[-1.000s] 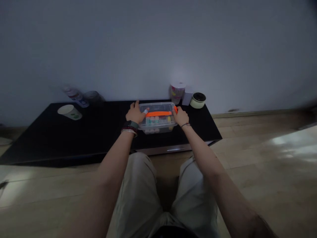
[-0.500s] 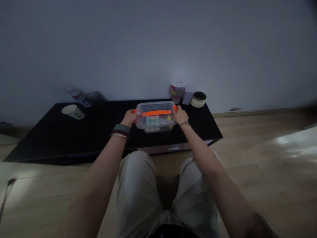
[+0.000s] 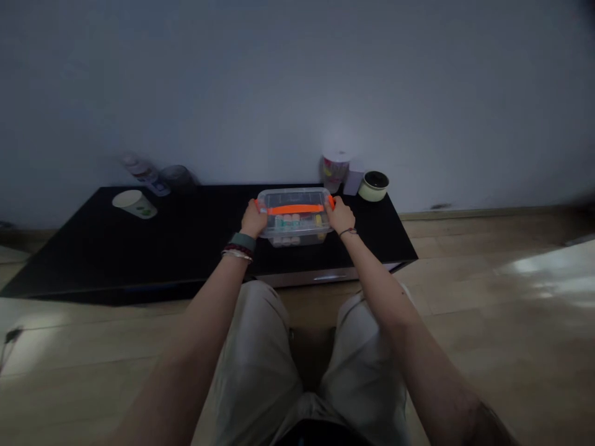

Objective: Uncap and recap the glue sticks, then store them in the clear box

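Observation:
A clear plastic box (image 3: 297, 226) with an orange handle and orange side latches is at the middle of the black table (image 3: 186, 248). Several small bottles or rolls show through its wall. At the box's left end, my left hand (image 3: 253, 219) is closed on the edge near the latch. My right hand (image 3: 341, 215) grips the right end by the other orange latch. The lid lies on the box. The undersides of my fingers are partly hidden.
A white paper cup (image 3: 134, 204) stands at the left, with a spray can (image 3: 145, 174) and a dark round container (image 3: 179, 179) behind. Near the wall at right are a clear cup (image 3: 334, 171), a small pale box (image 3: 353, 182) and a cream pot (image 3: 373, 186).
My left hand has shifted slightly right and sits more over the left latch area. The box looks slightly turned; my right hand keeps its hold.

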`<move>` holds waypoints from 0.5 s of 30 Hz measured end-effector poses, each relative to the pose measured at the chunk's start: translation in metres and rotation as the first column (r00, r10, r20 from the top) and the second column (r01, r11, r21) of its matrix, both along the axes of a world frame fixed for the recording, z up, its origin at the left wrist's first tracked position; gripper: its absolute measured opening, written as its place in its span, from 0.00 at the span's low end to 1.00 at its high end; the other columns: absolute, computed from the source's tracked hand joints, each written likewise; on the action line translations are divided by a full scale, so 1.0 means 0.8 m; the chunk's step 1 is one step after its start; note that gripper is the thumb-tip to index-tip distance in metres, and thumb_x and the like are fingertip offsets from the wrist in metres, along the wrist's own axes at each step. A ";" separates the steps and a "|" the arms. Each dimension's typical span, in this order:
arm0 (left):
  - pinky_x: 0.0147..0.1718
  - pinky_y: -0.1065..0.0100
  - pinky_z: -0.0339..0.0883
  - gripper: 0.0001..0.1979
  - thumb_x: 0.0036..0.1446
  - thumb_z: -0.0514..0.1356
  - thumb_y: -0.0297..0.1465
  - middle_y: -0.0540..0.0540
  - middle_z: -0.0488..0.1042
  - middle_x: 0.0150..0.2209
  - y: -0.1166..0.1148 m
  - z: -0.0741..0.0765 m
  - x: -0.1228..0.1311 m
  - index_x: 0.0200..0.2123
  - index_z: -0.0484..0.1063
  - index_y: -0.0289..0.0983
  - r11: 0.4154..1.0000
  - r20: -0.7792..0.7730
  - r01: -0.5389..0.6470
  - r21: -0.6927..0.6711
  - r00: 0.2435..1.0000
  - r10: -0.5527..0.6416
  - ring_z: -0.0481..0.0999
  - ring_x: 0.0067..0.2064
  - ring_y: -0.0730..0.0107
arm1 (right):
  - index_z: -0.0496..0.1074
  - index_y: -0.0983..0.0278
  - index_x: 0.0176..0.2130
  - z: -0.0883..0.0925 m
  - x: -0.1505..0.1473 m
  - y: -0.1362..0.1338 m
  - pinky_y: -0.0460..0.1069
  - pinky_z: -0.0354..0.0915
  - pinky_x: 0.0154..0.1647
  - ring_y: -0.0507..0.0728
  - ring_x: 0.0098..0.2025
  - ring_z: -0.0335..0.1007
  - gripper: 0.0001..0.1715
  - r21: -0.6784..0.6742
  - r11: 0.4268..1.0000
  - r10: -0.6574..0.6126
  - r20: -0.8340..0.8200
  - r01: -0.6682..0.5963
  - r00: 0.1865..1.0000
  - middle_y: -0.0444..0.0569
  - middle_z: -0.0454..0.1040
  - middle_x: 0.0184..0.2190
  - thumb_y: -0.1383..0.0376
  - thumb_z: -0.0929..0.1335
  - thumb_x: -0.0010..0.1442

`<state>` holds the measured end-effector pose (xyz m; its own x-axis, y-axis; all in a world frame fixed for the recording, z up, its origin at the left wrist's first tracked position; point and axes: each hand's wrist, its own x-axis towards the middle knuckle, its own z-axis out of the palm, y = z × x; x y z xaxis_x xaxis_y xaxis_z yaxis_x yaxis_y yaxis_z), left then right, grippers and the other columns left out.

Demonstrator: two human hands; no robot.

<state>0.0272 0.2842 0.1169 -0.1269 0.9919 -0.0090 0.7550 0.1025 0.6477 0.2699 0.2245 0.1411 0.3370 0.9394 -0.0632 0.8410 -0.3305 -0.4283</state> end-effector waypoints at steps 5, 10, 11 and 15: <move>0.63 0.51 0.61 0.28 0.62 0.54 0.27 0.26 0.69 0.62 -0.003 0.002 0.005 0.65 0.61 0.25 1.000 0.037 0.000 0.022 0.999 -0.001 0.68 0.64 0.45 | 0.62 0.66 0.64 0.004 0.005 -0.013 0.57 0.66 0.54 0.66 0.58 0.68 0.29 0.272 0.961 0.030 0.114 -0.061 0.993 0.63 0.68 0.59 0.54 0.53 0.74; 0.66 0.50 0.58 0.29 0.61 0.56 0.28 0.26 0.66 0.64 0.000 -0.009 0.003 0.64 0.61 0.24 0.972 0.219 -0.062 0.227 0.976 0.011 0.66 0.66 0.47 | 0.72 0.66 0.54 0.002 -0.017 -0.064 0.55 0.61 0.60 0.62 0.57 0.67 0.22 0.317 0.783 0.471 0.260 -0.535 0.843 0.60 0.74 0.52 0.61 0.56 0.73; 0.66 0.51 0.58 0.28 0.61 0.56 0.29 0.26 0.66 0.64 -0.003 -0.011 0.003 0.64 0.62 0.25 0.949 0.246 -0.081 0.305 0.969 0.003 0.66 0.66 0.49 | 0.73 0.65 0.52 -0.007 -0.027 -0.078 0.55 0.62 0.58 0.62 0.55 0.69 0.21 0.238 0.752 0.572 0.227 -0.614 0.788 0.58 0.76 0.50 0.61 0.57 0.73; 0.66 0.53 0.57 0.22 0.65 0.53 0.32 0.32 0.67 0.62 -0.051 -0.015 0.000 0.61 0.65 0.31 0.768 0.170 -0.008 0.641 0.977 -0.131 0.65 0.65 0.56 | 0.76 0.64 0.46 -0.072 -0.061 -0.130 0.53 0.65 0.49 0.62 0.49 0.73 0.13 -0.291 0.525 0.778 -0.217 -0.800 0.590 0.54 0.78 0.46 0.60 0.66 0.67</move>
